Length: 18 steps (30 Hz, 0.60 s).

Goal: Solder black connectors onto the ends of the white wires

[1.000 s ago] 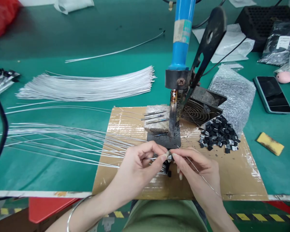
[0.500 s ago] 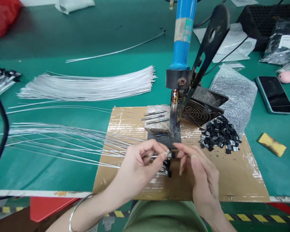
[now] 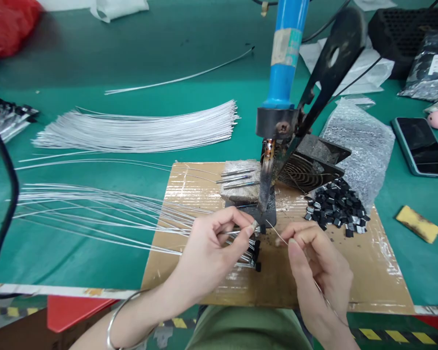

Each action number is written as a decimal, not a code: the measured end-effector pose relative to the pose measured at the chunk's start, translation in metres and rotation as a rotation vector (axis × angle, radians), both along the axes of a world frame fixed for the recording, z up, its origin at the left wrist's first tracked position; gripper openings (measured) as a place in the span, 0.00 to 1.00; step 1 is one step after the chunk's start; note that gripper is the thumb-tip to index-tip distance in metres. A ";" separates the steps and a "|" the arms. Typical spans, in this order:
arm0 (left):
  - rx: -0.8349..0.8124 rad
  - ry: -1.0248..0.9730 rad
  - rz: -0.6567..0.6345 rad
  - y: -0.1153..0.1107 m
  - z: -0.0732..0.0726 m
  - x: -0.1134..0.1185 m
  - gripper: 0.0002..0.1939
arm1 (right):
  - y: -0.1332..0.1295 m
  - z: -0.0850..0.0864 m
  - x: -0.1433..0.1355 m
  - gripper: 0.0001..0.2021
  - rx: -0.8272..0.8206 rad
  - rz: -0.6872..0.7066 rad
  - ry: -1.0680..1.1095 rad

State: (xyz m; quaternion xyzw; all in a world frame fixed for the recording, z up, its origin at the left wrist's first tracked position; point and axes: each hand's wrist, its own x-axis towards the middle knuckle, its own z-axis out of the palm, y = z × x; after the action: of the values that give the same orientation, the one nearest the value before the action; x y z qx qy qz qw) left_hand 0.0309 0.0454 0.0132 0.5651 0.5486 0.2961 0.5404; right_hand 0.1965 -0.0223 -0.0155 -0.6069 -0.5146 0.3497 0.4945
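Observation:
My left hand (image 3: pixel 219 243) pinches a white wire near its end, where a small black connector (image 3: pixel 262 229) sticks out past the fingertips. Between thumb and forefinger, my right hand (image 3: pixel 317 272) grips a thin strand of solder wire (image 3: pixel 277 231); its free tip points up and left, close to the connector. Above both hands hangs a soldering iron (image 3: pixel 282 78) with a blue handle, clamped in a black stand, its tip (image 3: pixel 266 192) pointing down. Below my left fingers lie several black connectors (image 3: pixel 254 253) on the ends of white wires (image 3: pixel 105 206).
Cardboard (image 3: pixel 372 277) covers the bench under my hands. To the right are a heap of loose black connectors (image 3: pixel 336 206), a small fan (image 3: pixel 306 170), bubble wrap (image 3: pixel 361 146), a yellow sponge (image 3: pixel 418 223) and a phone (image 3: pixel 423 146). A thick bundle of white wires (image 3: pixel 138 129) lies at left.
My right hand has drawn back to the right and down, away from the connector, and more of the solder strand shows. My left hand keeps its pinch. The view has shifted slightly.

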 end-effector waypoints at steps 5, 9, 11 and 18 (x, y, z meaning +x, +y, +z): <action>0.002 -0.004 0.009 0.002 -0.001 0.001 0.08 | 0.001 0.006 -0.006 0.10 -0.054 -0.025 0.168; 0.018 -0.014 0.013 0.004 0.000 0.003 0.08 | 0.002 0.011 -0.011 0.10 -0.072 -0.019 0.218; 0.024 -0.016 0.027 0.005 0.001 0.004 0.07 | 0.004 0.011 -0.011 0.10 -0.062 -0.025 0.206; 0.014 -0.024 0.049 0.010 0.003 0.006 0.06 | 0.008 0.011 -0.011 0.09 -0.066 -0.029 0.194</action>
State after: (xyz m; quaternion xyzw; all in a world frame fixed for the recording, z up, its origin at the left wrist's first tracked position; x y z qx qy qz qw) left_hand 0.0372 0.0553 0.0165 0.5514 0.5537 0.3200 0.5357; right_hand 0.1857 -0.0147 -0.0050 -0.5936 -0.4435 0.4164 0.5268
